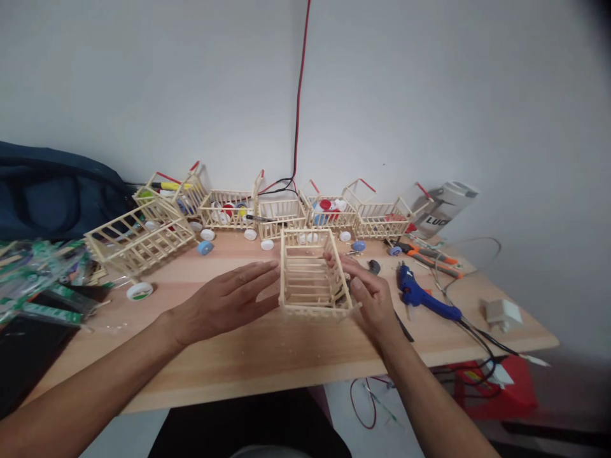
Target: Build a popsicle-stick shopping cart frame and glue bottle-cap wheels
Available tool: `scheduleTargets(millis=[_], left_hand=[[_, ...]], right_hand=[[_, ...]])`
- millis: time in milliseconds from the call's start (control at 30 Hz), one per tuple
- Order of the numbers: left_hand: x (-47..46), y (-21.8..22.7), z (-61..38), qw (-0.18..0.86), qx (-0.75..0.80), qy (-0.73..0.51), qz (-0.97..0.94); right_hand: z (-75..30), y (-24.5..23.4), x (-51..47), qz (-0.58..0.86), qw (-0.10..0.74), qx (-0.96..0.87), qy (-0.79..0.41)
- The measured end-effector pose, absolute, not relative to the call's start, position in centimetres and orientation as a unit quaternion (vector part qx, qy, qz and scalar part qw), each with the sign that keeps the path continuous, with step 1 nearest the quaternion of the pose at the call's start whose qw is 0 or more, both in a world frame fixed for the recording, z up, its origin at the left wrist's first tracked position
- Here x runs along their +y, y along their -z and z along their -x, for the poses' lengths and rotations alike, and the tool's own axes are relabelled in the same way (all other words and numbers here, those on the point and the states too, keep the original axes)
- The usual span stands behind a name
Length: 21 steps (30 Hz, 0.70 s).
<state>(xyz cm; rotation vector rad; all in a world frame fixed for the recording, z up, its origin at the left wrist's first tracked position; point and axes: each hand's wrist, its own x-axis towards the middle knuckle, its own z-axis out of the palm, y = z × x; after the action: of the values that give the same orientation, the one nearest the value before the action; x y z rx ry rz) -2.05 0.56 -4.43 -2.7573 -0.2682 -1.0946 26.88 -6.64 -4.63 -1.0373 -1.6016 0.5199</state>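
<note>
A wooden stick basket (310, 286) was at the middle of the worktop (229, 372), between the two hands, in front of a row of stick carts (231, 213). The left hand (229, 302) had its fingers stretched out and released, right by the basket's left side. The right hand (377, 305) was at the opposite side, fingers bent (whether grasping, I couldn't tell), near a blue glue gun (424, 298).

Blue bag (57, 200) — left end out of frame
</note>
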Motion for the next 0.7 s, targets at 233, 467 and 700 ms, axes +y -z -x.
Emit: scheduleTargets(millis=[233, 467, 700], left_hand=[[0.3, 4.7, 1.8, 0.009, -0.126, 0.381, 0.916], [0.2, 4.5, 1.7, -0.203, -0.222, 0.357, 0.884], [0.1, 5.1, 3.7, -0.178, -0.255, 0.162, 0.937]], right_hand=[[-26.5, 4.5, -7.0, 0.437, 0.568, -0.667, -0.202], [-26.2, 4.5, -6.5, 0.46, 0.534, -0.66, -0.261], [-24.7, 4.7, -6.3, 0.465, 0.518, -0.575, -0.43]])
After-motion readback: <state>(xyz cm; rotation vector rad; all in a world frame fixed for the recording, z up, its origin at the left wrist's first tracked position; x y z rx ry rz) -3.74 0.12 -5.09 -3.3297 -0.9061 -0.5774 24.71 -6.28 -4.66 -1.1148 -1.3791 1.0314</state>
